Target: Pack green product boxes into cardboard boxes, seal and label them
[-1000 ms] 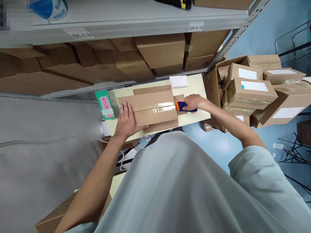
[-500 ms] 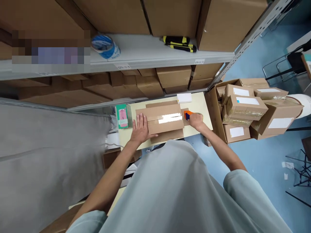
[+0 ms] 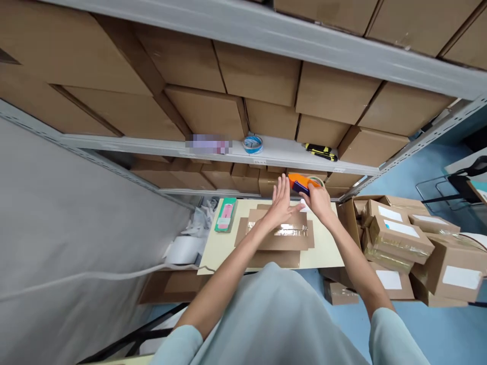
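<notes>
A flat cardboard box (image 3: 279,235) lies on the pale table (image 3: 220,248), with a strip of clear tape along its seam. My right hand (image 3: 318,201) is closed round an orange and blue tape dispenser (image 3: 302,183), held above the far end of the box. My left hand (image 3: 282,198) is raised beside it with fingers stretched out, close to the dispenser, holding nothing.
A green product box (image 3: 225,214) lies on the table's left. A metal shelf (image 3: 274,152) behind carries a blue tape roll (image 3: 253,144), a black-yellow tool (image 3: 321,150) and many cartons. Taped parcels (image 3: 403,238) pile up at right. A white paper roll (image 3: 184,250) sits left.
My left hand has lifted off the box's left end and moved up to the dispenser. The right hand has raised the dispenser off the box. The view has tilted upward.
</notes>
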Motion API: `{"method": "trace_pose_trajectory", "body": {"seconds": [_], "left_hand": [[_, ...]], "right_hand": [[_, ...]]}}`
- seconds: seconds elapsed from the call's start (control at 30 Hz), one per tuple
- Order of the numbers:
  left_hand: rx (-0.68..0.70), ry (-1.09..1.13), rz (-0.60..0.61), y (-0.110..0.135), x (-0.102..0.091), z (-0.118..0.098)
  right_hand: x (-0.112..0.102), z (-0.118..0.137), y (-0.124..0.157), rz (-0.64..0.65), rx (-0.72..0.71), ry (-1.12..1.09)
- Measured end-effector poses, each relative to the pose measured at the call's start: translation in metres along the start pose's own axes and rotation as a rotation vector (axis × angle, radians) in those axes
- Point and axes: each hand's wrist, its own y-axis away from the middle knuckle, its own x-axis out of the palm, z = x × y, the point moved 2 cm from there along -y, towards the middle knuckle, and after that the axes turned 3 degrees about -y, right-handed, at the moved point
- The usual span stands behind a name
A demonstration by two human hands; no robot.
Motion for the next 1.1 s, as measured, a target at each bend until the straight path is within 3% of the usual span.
{"method": "trace_pose_trajectory", "body": {"seconds": [0.17,0.37,0.5,0.7,0.8,0.9,1.0,1.1], "left_hand": [[-0.113,0.028,-0.039,-0.043,-0.038,0.017],[-0.155,0.033,-0.017,-0.068,-0.053,0.019],[-0.178,0.036,-0.048,-0.067,-0.051,0.020],[-0.185,0.070,-0.031,-0.052,-0.039,0.031],[-0.216,0.061,-0.039,-0.033,-0.028,0.043],[-0.241,0.052,-0.031,-0.001,-0.011,0.058],[-0.262,0.056,0.039,0.040,0.017,0.067],[-0.279,0.050,0.162,0.077,0.050,0.063]], "right_hand": [[-0.027,0.033,-0.084,-0.124,-0.091,-0.033],[-0.034,0.052,-0.169,-0.092,-0.064,-0.012],[-0.026,0.050,-0.192,-0.052,-0.015,-0.002],[-0.024,0.049,-0.205,-0.066,0.003,0.020],[-0.023,0.045,-0.190,-0.167,-0.011,-0.008],[-0.002,0.027,-0.146,-0.312,-0.007,-0.120],[0.048,-0.004,-0.076,-0.312,0.055,-0.328],[0.111,-0.038,0.001,-0.222,0.220,-0.598]]}}
